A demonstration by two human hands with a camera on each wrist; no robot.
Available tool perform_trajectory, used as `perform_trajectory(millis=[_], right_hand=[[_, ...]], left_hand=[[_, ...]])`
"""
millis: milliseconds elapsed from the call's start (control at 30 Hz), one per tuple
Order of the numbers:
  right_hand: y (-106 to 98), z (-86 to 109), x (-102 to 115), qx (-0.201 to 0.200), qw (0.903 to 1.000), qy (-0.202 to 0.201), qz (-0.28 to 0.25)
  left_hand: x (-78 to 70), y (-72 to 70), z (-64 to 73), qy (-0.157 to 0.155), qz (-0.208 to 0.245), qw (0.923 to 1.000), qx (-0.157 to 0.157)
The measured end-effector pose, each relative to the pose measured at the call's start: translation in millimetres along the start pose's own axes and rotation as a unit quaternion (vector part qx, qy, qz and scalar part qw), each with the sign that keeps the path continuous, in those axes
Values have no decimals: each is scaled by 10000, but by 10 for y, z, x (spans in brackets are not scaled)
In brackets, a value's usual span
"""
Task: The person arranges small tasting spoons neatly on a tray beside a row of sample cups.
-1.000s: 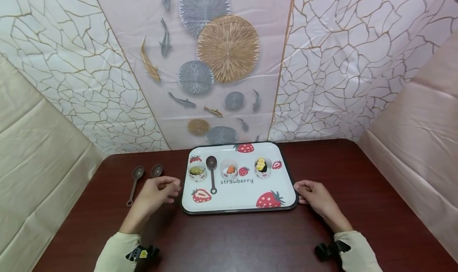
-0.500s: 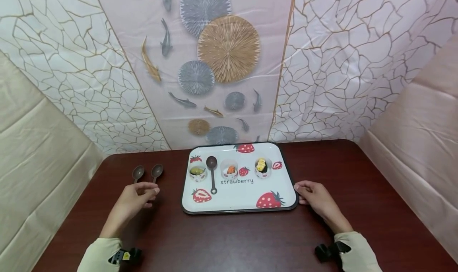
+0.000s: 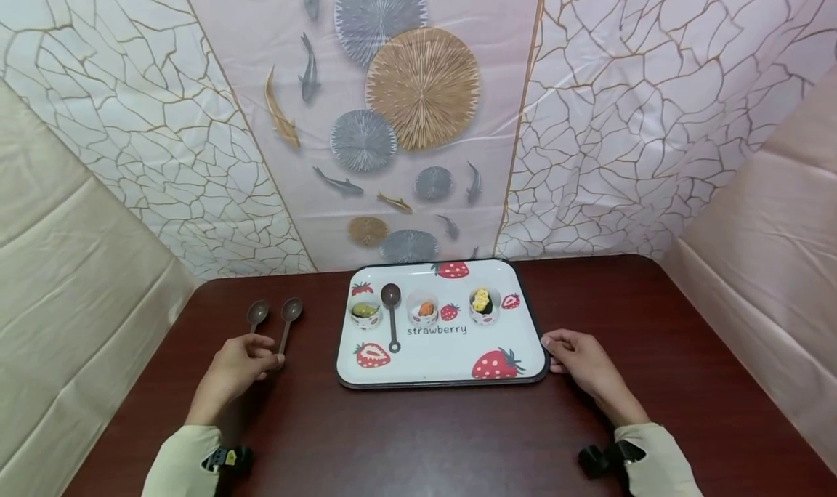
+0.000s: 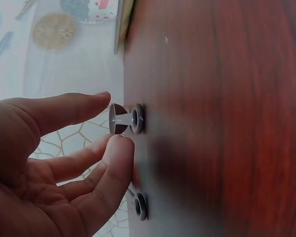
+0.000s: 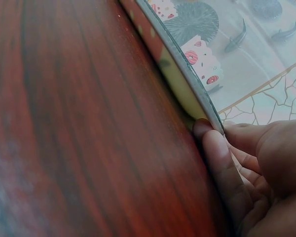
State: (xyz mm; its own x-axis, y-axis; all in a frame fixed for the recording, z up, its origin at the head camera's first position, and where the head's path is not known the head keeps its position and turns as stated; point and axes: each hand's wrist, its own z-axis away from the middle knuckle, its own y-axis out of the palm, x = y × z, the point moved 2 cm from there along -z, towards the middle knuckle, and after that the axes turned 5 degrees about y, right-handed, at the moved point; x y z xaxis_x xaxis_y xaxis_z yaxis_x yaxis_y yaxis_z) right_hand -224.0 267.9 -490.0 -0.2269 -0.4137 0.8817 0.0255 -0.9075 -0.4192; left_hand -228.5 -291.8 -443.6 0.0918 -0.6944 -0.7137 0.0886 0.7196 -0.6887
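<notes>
At the left, two dark brown measuring spoons lie on the table: a left spoon (image 3: 258, 312) and a right spoon (image 3: 291, 310). My left hand (image 3: 238, 370) is over their handles. In the left wrist view, thumb and fingers are spread around the right spoon's handle (image 4: 123, 119), with a gap on either side. My right hand (image 3: 585, 366) pinches the right edge of a white strawberry-print tray (image 3: 431, 366), thumb and fingers at its rim (image 5: 207, 108). A third brown spoon (image 3: 394, 319) lies on the tray between the left and middle cups.
Several small food pieces sit in patterned paper cups on the tray: a left cup (image 3: 366, 322), a middle cup (image 3: 422, 320) and a right cup (image 3: 484, 319). The dark red table (image 3: 418, 439) meets a patterned cloth backdrop (image 3: 418, 221) behind the tray.
My left hand has moved left from beside the tray to the two spoons, its fingers now around the right spoon's handle. My right hand stays at the tray's edge.
</notes>
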Motion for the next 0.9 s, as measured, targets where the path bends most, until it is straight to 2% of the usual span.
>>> perform_trajectory(millis=[100,300,533,767,900], right_hand=[[-11,-1,3,9,10000,-36,4],[-15,3,1,-9,10000,-25,-13],[12,-3,-9,57,10000,-54,-43],[1,1,2,69,9999,-5,-79],[-10,8,-4,47,10000,8,-48]], left_hand=[[17,-6,-20,-35,-241,9997,58],[23,-16,-50,-89,-333,9989,310],[90,1,-47,-238,-415,9987,178],[85,23,-53,-303,-453,9985,14],[77,38,-71,-330,-250,9991,27]])
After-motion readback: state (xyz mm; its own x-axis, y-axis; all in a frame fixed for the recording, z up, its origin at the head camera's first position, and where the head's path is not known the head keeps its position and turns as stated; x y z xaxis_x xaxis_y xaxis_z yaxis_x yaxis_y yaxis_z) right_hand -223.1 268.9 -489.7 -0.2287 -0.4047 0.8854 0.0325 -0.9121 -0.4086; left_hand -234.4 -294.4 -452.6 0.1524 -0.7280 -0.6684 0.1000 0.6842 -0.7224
